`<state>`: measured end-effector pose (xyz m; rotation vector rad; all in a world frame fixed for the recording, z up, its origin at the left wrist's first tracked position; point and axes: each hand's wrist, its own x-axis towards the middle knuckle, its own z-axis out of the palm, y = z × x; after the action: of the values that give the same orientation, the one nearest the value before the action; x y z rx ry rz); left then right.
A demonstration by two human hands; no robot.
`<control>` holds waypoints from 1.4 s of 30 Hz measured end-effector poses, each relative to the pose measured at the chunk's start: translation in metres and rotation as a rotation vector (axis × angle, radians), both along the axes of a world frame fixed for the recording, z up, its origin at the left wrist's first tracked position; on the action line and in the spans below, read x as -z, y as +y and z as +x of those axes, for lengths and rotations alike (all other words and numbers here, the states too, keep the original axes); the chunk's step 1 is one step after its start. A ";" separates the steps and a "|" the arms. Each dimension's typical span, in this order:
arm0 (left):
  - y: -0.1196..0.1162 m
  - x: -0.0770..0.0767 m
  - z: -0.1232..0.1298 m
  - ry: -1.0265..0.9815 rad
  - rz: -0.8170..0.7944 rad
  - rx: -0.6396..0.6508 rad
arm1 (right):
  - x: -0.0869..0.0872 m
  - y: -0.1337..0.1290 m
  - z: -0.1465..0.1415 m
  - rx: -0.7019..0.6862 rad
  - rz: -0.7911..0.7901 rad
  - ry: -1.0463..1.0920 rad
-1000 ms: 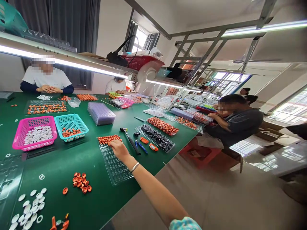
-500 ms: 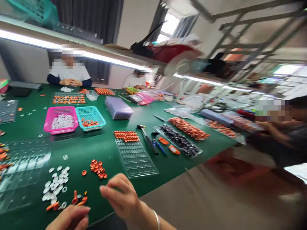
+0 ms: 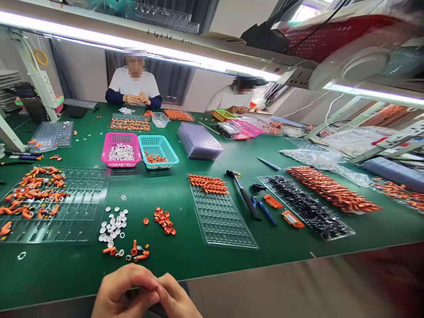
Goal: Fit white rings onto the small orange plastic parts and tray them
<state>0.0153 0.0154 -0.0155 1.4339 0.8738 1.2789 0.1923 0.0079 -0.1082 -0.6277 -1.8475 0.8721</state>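
At the front edge of the green table, my left hand [image 3: 124,287] and my right hand [image 3: 175,297] meet with fingertips pinched together. Whatever they hold, if anything, is hidden by the fingers. Just beyond them lie a few orange curved parts [image 3: 142,255] with small rings. White discs [image 3: 114,225] are scattered behind these, and a cluster of small orange cups [image 3: 164,221] sits to their right. A clear ribbed tray [image 3: 225,221], partly filled with orange pieces [image 3: 208,183] at its far end, lies farther right.
Another clear tray [image 3: 79,212] on the left carries orange parts [image 3: 36,190]. Pink [image 3: 105,154] and turquoise [image 3: 175,161] baskets stand behind. A hammer [image 3: 245,196], a blue pen-like tool [image 3: 267,213] and a tray of black parts [image 3: 304,205] lie right. Two people sit across the table.
My hands were apart and have come together at the fingertips, with the right hand moving down towards the left. The view has swung to the left.
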 end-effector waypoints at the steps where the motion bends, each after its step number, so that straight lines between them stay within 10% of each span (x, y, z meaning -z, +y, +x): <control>1: 0.002 -0.001 -0.002 0.046 0.061 0.021 | 0.005 -0.002 -0.002 -0.036 -0.141 0.068; 8: 0.003 -0.004 -0.006 0.130 0.214 0.025 | 0.017 -0.010 -0.018 -0.029 -0.575 0.264; 15: -0.002 -0.004 0.000 0.252 0.059 0.068 | -0.014 -0.013 -0.017 -0.078 -0.728 0.654; 22: 0.000 -0.006 0.003 0.414 0.289 0.096 | -0.041 -0.012 -0.030 -0.075 -1.001 0.893; 42: -0.002 -0.013 0.010 0.513 0.514 -0.001 | -0.046 -0.014 -0.020 0.003 -0.848 0.796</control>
<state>0.0251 0.0131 -0.0022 2.2346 0.9062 1.2033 0.1722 -0.0057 -0.0620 -0.6406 -0.7196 1.6298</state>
